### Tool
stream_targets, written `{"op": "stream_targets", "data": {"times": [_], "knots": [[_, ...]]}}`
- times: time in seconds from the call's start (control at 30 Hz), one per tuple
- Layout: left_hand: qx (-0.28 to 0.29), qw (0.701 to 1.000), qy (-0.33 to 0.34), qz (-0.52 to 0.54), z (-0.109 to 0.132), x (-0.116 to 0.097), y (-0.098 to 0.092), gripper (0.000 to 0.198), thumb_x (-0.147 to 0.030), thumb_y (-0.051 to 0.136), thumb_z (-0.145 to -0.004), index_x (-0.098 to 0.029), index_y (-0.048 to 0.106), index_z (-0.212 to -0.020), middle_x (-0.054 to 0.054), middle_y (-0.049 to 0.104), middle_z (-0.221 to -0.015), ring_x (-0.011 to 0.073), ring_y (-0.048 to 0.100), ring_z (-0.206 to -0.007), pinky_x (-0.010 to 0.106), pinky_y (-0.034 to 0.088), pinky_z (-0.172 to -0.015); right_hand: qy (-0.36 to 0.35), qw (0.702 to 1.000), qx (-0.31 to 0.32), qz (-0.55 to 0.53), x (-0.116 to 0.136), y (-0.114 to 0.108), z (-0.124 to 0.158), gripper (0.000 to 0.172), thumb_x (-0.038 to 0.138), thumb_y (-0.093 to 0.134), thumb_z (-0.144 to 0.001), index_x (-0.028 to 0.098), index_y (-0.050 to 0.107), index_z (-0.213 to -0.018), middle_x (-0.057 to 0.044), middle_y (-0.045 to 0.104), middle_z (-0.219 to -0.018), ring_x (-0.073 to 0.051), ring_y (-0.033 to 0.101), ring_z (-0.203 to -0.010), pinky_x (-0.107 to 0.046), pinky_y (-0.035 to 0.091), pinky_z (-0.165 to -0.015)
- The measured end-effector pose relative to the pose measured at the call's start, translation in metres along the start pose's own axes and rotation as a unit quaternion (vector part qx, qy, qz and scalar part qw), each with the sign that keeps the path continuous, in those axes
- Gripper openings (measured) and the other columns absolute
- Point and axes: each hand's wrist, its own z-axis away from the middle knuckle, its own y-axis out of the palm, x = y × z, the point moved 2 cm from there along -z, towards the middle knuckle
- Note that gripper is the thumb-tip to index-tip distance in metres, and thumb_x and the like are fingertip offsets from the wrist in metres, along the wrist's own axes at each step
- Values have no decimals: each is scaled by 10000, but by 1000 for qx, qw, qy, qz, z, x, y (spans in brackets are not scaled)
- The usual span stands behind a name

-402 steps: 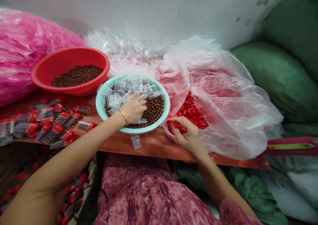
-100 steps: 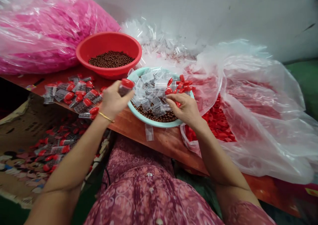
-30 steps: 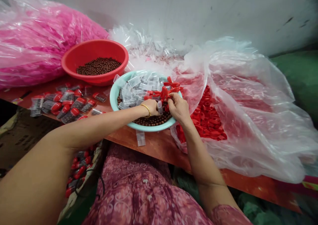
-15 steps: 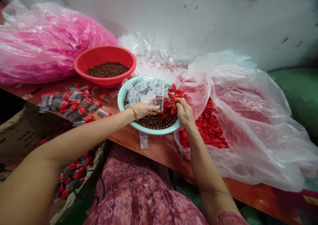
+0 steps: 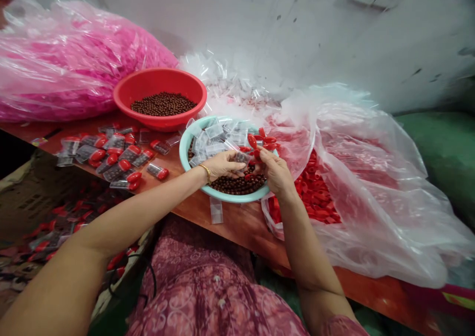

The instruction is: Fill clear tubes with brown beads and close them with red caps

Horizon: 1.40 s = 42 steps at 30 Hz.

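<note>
Pinching clear plastic tube (image 5: 242,157) in left hand (image 5: 221,165), glossy red cap (image 5: 256,154) in right hand (image 5: 276,173), round brown beads (image 5: 237,185) beneath

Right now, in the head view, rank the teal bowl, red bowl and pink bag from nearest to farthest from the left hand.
1. Teal bowl: directly under the left hand, which pinches a clear tube.
2. Red bowl: behind it, to the left.
3. Pink bag: far left, beyond the red bowl.

One red basin (image 5: 156,81), one teal basin (image 5: 183,153), one pink bag (image 5: 67,64).
</note>
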Motion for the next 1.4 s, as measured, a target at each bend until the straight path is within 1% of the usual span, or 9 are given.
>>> {"op": "stream_targets", "data": {"times": [0.2, 0.33, 0.53, 0.67, 0.8, 1.07, 1.13, 1.27, 1.4], "knots": [[9, 985, 93, -146, -2, 6, 7, 175, -134, 625, -757, -96, 556, -914, -57, 546, -633, 36, 519, -503, 165, 424, -522, -75, 989, 72, 100, 5, 2, 8, 355, 447, 668, -715, 229, 724, -990, -9, 719, -870, -141, 616, -721, -308, 526, -694], [-9, 977, 96, -188, 2, 6, 10, 111, -168, 567, -802, -113, 523, -888, -72, 496, -570, 41, 473, -459, 167, 395, -478, -183, 957, 55, 217, 9, 1, 11, 331, 448, 565, -804, 238, 722, -1004, -41, 703, -958, -180, 616, -899, -364, 481, -865], [-45, 974, 96, -200, 11, 1, 13, 114, -187, 593, -779, -128, 509, -828, -97, 423, -518, 38, 376, -435, 173, 323, -461, -233, 923, 69, 300, 9, 8, 21, 393, 410, 438, -884, 209, 680, -1120, -46, 627, -798, -176, 577, -781, -364, 482, -799], [-22, 975, 118, -188, 18, -6, 17, 122, -193, 631, -731, -118, 539, -759, -57, 508, -612, 51, 446, -552, 184, 393, -577, -196, 945, 97, 243, 10, 1, 27, 411, 426, 454, -876, 242, 647, -1189, -41, 618, -872, -164, 566, -752, -344, 494, -739], [37, 981, 108, -160, 18, -9, 20, 140, -238, 625, -726, -119, 557, -758, -45, 517, -602, 71, 455, -562, 212, 401, -596, -148, 964, 136, 175, 14, -7, 27, 395, 418, 528, -850, 255, 655, -1187, -2, 567, -715, -125, 506, -588, -299, 467, -593], [-5, 978, 119, -170, 8, 0, 13, 180, -253, 627, -551, -130, 510, -613, -60, 461, -569, 69, 407, -558, 206, 320, -538, -305, 922, 3, 238, 7, 10, 35, 307, 287, 530, -861, 207, 704, -1101, -3, 578, -651, -119, 520, -594, -279, 462, -593], [9, 984, 100, -148, 12, 0, 13, 207, -286, 630, -540, -132, 514, -617, -62, 456, -548, 63, 395, -531, 202, 301, -515, -338, 909, 3, 241, 6, 11, 37, 312, 257, 518, -873, 208, 691, -1128, -8, 597, -675, -119, 538, -613, -272, 466, -596], [17, 989, 77, -125, 19, -6, 17, 234, -302, 640, -515, -134, 529, -633, -61, 468, -536, 56, 386, -495, 194, 280, -475, -362, 895, 71, 251, 14, 8, 35, 323, 226, 513, -880, 225, 671, -1162, 12, 577, -631, -106, 532, -568, -245, 455, -549], [-2, 986, 84, -143, 16, -7, 16, 195, -288, 597, -511, -147, 487, -591, -66, 437, -505, 53, 364, -469, 187, 260, -449, -414, 862, 43, 290, 22, 10, 35, 327, 172, 524, -870, 197, 673, -1160, -4, 598, -653, -100, 539, -566, -234, 459, -549]]}}
